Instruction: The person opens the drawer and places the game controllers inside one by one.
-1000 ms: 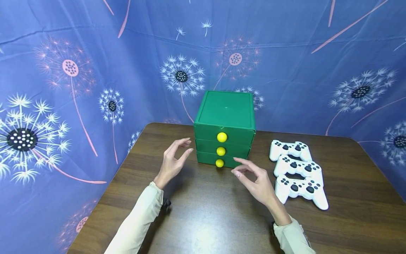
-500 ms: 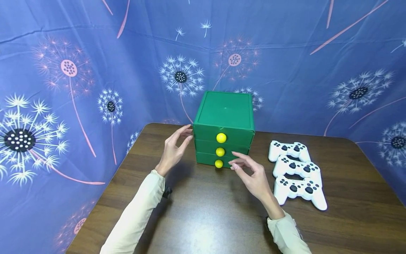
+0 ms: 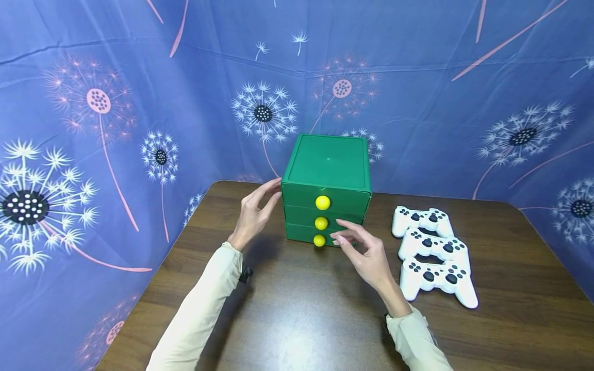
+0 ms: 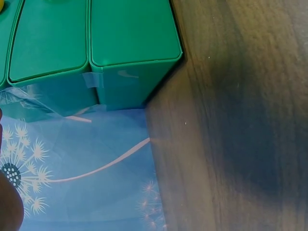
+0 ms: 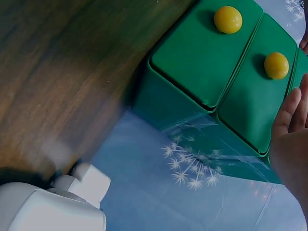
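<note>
A green three-drawer unit [image 3: 329, 159] stands at the back of the table, all drawers closed. Its front carries a yellow top knob [image 3: 322, 202], a middle knob [image 3: 321, 223] and a bottom knob [image 3: 319, 240]. My left hand [image 3: 252, 214] is at the unit's left side, fingertips right at the upper front corner, fingers loosely bent. In front of the lower right drawers hovers my right hand [image 3: 368, 257], its relaxed fingers pointing toward the knobs and holding nothing. The right wrist view shows part of the right hand [image 5: 293, 125] beside the drawer fronts.
Three white game controllers [image 3: 441, 277] lie in an overlapping row on the brown wooden table [image 3: 287, 304], right of the unit. Clear tape [image 4: 91, 79] runs along the unit's side. A blue dandelion-print cloth [image 3: 209, 113] hangs behind and to the left.
My left hand has moved slightly forward and right, up to the unit's left edge. My right hand has shifted left and a little forward, nearer the knobs. Drawers and controllers stay put.
</note>
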Demonstrator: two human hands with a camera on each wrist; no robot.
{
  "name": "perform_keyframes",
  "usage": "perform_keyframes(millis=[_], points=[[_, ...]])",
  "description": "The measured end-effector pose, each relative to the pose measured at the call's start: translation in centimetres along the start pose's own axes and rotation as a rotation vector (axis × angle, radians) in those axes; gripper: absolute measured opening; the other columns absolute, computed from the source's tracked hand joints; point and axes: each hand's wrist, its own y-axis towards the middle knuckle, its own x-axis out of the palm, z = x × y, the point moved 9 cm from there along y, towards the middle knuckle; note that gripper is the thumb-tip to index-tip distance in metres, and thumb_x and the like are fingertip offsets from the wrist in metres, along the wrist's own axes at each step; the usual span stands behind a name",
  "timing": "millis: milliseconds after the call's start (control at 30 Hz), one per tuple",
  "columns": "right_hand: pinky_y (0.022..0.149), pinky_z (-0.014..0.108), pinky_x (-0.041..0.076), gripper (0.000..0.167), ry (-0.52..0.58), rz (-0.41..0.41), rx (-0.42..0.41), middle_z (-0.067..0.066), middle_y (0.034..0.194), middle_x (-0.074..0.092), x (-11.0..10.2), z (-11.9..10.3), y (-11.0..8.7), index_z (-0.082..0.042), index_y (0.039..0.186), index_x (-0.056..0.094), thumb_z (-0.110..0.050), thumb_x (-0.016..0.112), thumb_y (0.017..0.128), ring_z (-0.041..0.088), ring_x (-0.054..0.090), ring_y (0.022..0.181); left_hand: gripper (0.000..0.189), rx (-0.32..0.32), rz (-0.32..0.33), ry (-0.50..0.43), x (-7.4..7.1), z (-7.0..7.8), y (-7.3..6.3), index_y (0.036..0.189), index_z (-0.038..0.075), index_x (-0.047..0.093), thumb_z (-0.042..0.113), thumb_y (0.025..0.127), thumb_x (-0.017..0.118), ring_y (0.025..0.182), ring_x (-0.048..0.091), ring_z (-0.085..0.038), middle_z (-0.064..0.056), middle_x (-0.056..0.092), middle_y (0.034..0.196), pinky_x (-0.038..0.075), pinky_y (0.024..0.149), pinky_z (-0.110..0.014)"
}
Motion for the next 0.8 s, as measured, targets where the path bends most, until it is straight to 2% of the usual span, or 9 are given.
perform_keyframes(millis=[233,400,567,800], points=[[0.080,0.019,0.056,0.042,-0.020,0.027,-0.012,0.014,0.104,0.077,0.0,-0.2,0.7,0.005,0.132,0.064,0.017,0.065,0.092,0.028,0.075,0.085,0.041,0.013,-0.014,0.021,0.1,0.0,0.3,0.127,-0.004,0.069,-0.019,0.088,0.071,0.106,0.072,-0.033,-0.017,0.073,0.120,0.058,0.095,-0.038],[0.077,0.016,0.055,0.038,-0.008,0.033,-0.025,0.023,0.101,0.075,0.4,-2.4,1.9,0.012,0.128,0.063,0.020,0.063,0.091,0.031,0.074,0.084,0.036,0.015,-0.007,0.027,0.0,0.0,0.2,0.126,-0.004,0.070,-0.015,0.092,0.070,0.107,0.072,-0.030,-0.015,0.074,0.119,0.057,0.097,-0.034],[0.081,0.019,0.057,0.040,-0.036,0.017,-0.055,0.028,0.101,0.073,1.2,-4.2,3.2,0.014,0.130,0.060,0.020,0.064,0.090,0.034,0.073,0.087,0.034,0.015,-0.004,0.031,-0.1,-0.1,-0.2,0.126,-0.003,0.071,-0.013,0.093,0.070,0.105,0.073,-0.030,-0.015,0.074,0.118,0.058,0.095,-0.033],[0.083,0.023,0.058,0.044,-0.044,-0.001,-0.021,0.028,0.103,0.073,1.6,-4.0,4.5,0.010,0.136,0.058,0.014,0.067,0.093,0.039,0.072,0.091,0.033,0.022,-0.001,0.020,0.0,0.0,0.2,0.125,-0.002,0.071,-0.012,0.094,0.070,0.106,0.073,-0.029,-0.015,0.074,0.118,0.058,0.096,-0.034]])
